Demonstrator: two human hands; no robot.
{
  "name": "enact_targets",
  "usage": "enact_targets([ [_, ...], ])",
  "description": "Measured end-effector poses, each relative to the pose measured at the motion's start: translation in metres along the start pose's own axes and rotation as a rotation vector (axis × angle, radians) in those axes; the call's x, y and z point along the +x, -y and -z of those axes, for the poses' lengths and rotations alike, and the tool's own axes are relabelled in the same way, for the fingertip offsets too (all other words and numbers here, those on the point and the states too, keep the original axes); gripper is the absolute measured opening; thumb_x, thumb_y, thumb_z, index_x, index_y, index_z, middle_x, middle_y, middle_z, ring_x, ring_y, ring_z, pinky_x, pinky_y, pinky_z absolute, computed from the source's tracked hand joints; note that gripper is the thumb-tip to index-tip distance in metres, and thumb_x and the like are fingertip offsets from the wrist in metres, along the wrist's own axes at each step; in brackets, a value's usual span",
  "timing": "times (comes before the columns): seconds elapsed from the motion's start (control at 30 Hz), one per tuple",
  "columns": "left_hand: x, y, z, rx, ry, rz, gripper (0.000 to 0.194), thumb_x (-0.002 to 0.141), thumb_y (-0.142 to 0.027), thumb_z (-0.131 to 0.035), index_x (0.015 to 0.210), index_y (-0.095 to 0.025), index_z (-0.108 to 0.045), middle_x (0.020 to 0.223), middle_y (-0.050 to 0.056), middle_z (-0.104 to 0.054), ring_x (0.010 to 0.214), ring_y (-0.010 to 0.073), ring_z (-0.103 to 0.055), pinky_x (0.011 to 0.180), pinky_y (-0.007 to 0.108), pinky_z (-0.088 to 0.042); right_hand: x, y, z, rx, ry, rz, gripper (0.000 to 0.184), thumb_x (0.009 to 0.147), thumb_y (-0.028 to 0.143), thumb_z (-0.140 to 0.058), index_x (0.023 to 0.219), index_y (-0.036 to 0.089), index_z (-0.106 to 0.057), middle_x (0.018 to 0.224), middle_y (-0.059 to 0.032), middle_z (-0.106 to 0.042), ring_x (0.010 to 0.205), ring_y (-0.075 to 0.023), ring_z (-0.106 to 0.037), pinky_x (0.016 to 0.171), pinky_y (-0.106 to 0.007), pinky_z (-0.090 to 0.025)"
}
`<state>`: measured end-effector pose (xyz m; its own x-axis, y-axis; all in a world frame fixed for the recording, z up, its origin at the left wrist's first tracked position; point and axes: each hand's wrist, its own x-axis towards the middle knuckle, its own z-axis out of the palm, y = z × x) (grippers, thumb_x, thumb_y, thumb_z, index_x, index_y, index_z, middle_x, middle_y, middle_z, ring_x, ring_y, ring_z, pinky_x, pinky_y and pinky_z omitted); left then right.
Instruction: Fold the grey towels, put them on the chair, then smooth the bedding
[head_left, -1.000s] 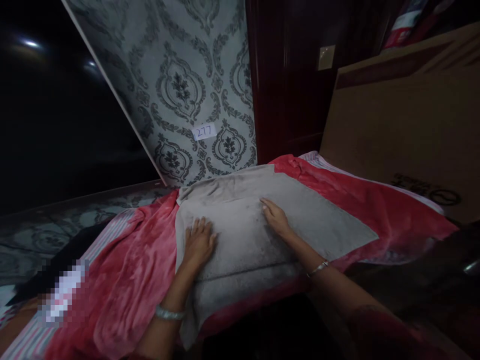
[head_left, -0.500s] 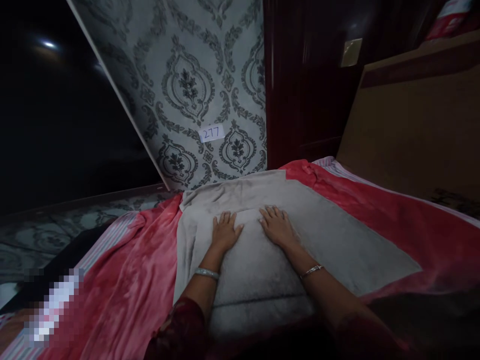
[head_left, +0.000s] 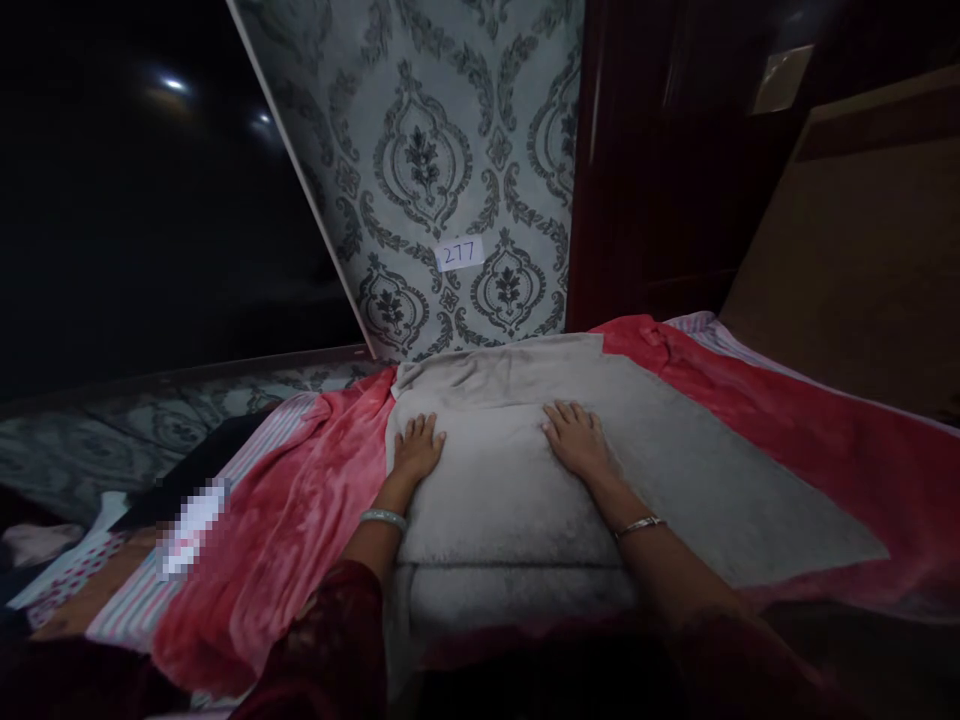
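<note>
Grey plush cloth, a soft rectangular towel, is seen spread flat over a red fleece blanket that covers the bed. Both palms are pressed down on the grey towel. The left hand is laid at the towel's left edge, its fingers extended, held close together and pointed away from the body, with nothing gripped. The right hand is placed near the towel's middle, its fingers likewise flat and only slightly parted, holding nothing. A stretch of bare grey cloth is left between the two hands, so they are kept well apart. A silver bangle is worn on the left wrist and a thin metal bracelet on the right.

Beyond the fingertips, a grey damask-patterned wallpaper wall is seen, and on it a small white paper label is fixed, on which the handwritten number "277" can be read. To the right of the right hand's fingers a brown cardboard sheet is leaned. Left of the left hand's fingers, striped pink-and-white bedding is exposed beside the red blanket.
</note>
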<state>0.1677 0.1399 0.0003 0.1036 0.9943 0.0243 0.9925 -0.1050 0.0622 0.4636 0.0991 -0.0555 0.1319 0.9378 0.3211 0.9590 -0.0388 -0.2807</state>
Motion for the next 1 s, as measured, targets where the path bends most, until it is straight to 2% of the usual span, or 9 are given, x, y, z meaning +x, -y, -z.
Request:
enact_targets([
  [0.1, -0.031, -0.010, 0.007, 0.025, -0.081, -0.016, 0.066, 0.100, -0.046, -0.032, 0.156, -0.014, -0.027, 0.165, 0.017, -0.016, 0.153, 0.0340, -0.014, 0.120, 0.060, -0.018, -0.001, 0.001, 0.005, 0.006, 0.022, -0.009, 0.050, 0.101, 0.037, -0.036, 0.146, 0.022, -0.050, 0.156, -0.0092, -0.040, 0.145, -0.0314, -0.029, 0.115, -0.059, -0.021],
  [0.17, -0.061, -0.019, 0.004, 0.029, -0.114, -0.182, 0.065, 0.099, -0.047, -0.035, 0.157, -0.020, -0.026, 0.166, 0.013, -0.015, 0.153, 0.0319, -0.011, 0.121, 0.060, -0.016, -0.002, 0.001, 0.007, 0.015, 0.040, -0.014, 0.050, 0.101, 0.037, -0.036, 0.147, 0.022, -0.049, 0.157, -0.0095, -0.039, 0.145, -0.0323, -0.028, 0.115, -0.059, -0.021],
  [0.27, -0.105, -0.031, -0.010, 0.020, -0.064, -0.420, 0.062, 0.099, -0.049, -0.038, 0.157, -0.031, -0.028, 0.165, 0.006, -0.022, 0.153, 0.0298, -0.014, 0.121, 0.060, -0.016, -0.003, 0.000, 0.008, 0.022, 0.052, -0.015, 0.051, 0.101, 0.037, -0.034, 0.148, 0.021, -0.048, 0.158, -0.0099, -0.038, 0.146, -0.0330, -0.027, 0.116, -0.059, -0.020],
  [0.37, -0.130, -0.039, -0.022, 0.022, -0.044, -0.407, 0.061, 0.098, -0.051, -0.039, 0.155, -0.030, -0.032, 0.164, 0.006, -0.026, 0.152, 0.0313, -0.019, 0.121, 0.060, -0.017, -0.004, 0.002, 0.011, 0.017, 0.063, -0.019, 0.052, 0.102, 0.038, -0.033, 0.149, 0.021, -0.046, 0.158, -0.0095, -0.037, 0.146, -0.0325, -0.026, 0.116, -0.059, -0.019],
  [0.53, -0.140, -0.031, -0.026, 0.049, -0.108, -0.306, 0.062, 0.099, -0.051, -0.037, 0.153, -0.021, -0.038, 0.161, 0.013, -0.031, 0.150, 0.0310, -0.025, 0.121, 0.056, -0.021, -0.002, 0.004, 0.020, 0.023, 0.132, -0.033, 0.052, 0.102, 0.039, -0.034, 0.150, 0.022, -0.045, 0.160, -0.0083, -0.034, 0.148, -0.0308, -0.025, 0.117, -0.057, -0.019],
  [0.67, -0.151, 0.006, -0.035, 0.000, -0.232, -0.152, 0.059, 0.099, -0.043, -0.037, 0.148, -0.012, -0.043, 0.155, 0.019, -0.042, 0.144, 0.0319, -0.037, 0.115, 0.051, -0.035, -0.008, -0.016, 0.027, 0.125, 0.134, -0.099, 0.056, 0.095, 0.037, -0.049, 0.148, 0.020, -0.047, 0.160, -0.0119, -0.031, 0.148, -0.0328, -0.025, 0.116, -0.056, -0.026],
  [0.77, -0.157, 0.029, -0.041, -0.061, -0.293, -0.145, 0.055, 0.099, -0.034, -0.034, 0.145, -0.007, -0.045, 0.147, 0.020, -0.051, 0.137, 0.0294, -0.047, 0.112, 0.047, -0.040, -0.020, -0.042, 0.029, 0.330, 0.074, -0.246, 0.066, 0.087, 0.030, -0.057, 0.149, 0.011, -0.044, 0.156, -0.0188, -0.037, 0.144, -0.0325, -0.035, 0.116, -0.048, -0.032],
  [0.87, -0.158, 0.028, -0.041, -0.058, -0.325, -0.142, 0.053, 0.098, -0.032, -0.035, 0.145, -0.008, -0.047, 0.148, 0.019, -0.050, 0.141, 0.0327, -0.042, 0.114, 0.054, -0.036, -0.033, -0.062, 0.033, 0.430, 0.065, -0.329, 0.066, 0.086, 0.029, -0.055, 0.147, 0.007, -0.046, 0.142, -0.0201, -0.054, 0.131, -0.0298, -0.052, 0.112, -0.042, -0.038],
  [1.0, -0.153, 0.013, -0.039, -0.047, -0.338, -0.212, 0.052, 0.098, -0.031, -0.036, 0.146, -0.015, -0.047, 0.158, 0.014, -0.037, 0.148, 0.0326, -0.029, 0.118, 0.058, -0.028, -0.041, -0.071, 0.037, 0.499, 0.071, -0.370, 0.060, 0.083, 0.032, -0.058, 0.140, 0.014, -0.055, 0.127, -0.0150, -0.067, 0.115, -0.0276, -0.064, 0.102, -0.040, -0.048],
])
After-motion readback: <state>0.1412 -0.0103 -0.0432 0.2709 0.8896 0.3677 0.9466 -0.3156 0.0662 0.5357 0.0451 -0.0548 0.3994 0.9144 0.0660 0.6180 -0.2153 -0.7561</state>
